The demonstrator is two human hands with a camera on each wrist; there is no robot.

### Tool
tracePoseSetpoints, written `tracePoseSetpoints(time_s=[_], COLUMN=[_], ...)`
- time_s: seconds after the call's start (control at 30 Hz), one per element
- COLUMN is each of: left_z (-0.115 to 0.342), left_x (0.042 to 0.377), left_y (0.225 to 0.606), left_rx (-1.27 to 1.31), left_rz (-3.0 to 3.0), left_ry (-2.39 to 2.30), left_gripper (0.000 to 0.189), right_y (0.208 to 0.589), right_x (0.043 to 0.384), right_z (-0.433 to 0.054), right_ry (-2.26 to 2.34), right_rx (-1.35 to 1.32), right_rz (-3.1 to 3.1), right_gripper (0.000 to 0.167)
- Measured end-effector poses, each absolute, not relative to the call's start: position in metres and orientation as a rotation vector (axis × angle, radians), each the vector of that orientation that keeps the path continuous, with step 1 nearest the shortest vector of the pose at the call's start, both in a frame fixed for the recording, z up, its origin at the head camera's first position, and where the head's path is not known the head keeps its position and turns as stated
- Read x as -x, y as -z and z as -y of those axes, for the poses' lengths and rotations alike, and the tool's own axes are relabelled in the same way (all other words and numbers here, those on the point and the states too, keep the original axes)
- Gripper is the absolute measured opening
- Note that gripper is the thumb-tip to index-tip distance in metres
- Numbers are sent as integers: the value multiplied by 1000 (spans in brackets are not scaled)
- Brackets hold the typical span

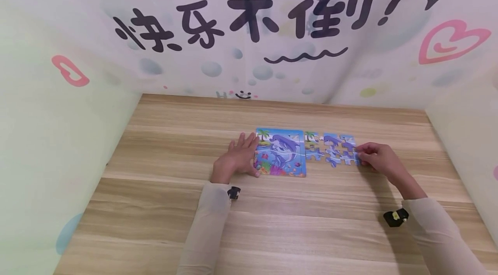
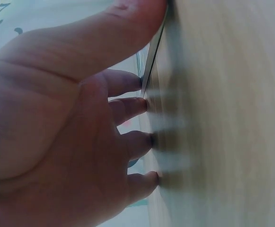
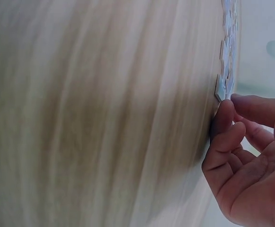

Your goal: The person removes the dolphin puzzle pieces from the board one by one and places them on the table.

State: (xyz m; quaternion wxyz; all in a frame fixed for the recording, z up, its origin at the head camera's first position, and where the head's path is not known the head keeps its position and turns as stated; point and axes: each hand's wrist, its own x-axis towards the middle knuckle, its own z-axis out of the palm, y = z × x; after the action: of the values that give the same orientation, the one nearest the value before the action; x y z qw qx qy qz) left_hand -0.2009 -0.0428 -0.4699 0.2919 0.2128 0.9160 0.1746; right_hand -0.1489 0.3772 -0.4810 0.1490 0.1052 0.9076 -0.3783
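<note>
Fingers spread, my left hand (image 1: 238, 157) rests along the left edge of a dolphin picture board (image 1: 281, 152). In the left wrist view, the fingertips (image 2: 149, 179) press down on the tabletop and the thumb lies at the board's edge. Right of the board lie several loose jigsaw pieces (image 1: 332, 140), set out in two rows with gaps. My right hand (image 1: 379, 160) pinches a puzzle piece (image 1: 356, 158) at the right end of the lower row. The right wrist view shows thumb and finger (image 3: 224, 113) at that piece's edge, partly hiding it.
The wood-grain table (image 1: 272, 223) meets a printed cloth wall (image 1: 249, 71) just behind the puzzle. Pale side walls stand to the left and right. A small black camera (image 1: 396, 217) sits on the right wrist, another (image 1: 234, 193) on the left.
</note>
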Motion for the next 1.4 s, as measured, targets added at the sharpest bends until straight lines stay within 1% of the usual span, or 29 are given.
tracePoseSetpoints(time_s=[0.3, 0.53, 0.87, 1.07, 1.4], left_z=[43, 43, 44, 43, 43], left_x=[200, 200, 200, 201, 200], left_y=[471, 469, 467, 467, 466], left_rx=[-564, -566, -568, -559, -557], left_rz=[-2441, -2446, -2432, -2430, -2428], left_ry=[-458, -467, -468, -463, -462], left_gripper=[115, 113, 114, 113, 113], right_y=[481, 478, 481, 484, 487], right_x=[147, 149, 156, 161, 169], right_z=[-366, -334, -290, -274, -238], right_ry=[1027, 1047, 1134, 1186, 1159], right_rx=[-265, -122, 62, 99, 146], right_rz=[-2709, -2797, -2754, -2738, -2660], right_gripper=[30, 26, 19, 17, 20])
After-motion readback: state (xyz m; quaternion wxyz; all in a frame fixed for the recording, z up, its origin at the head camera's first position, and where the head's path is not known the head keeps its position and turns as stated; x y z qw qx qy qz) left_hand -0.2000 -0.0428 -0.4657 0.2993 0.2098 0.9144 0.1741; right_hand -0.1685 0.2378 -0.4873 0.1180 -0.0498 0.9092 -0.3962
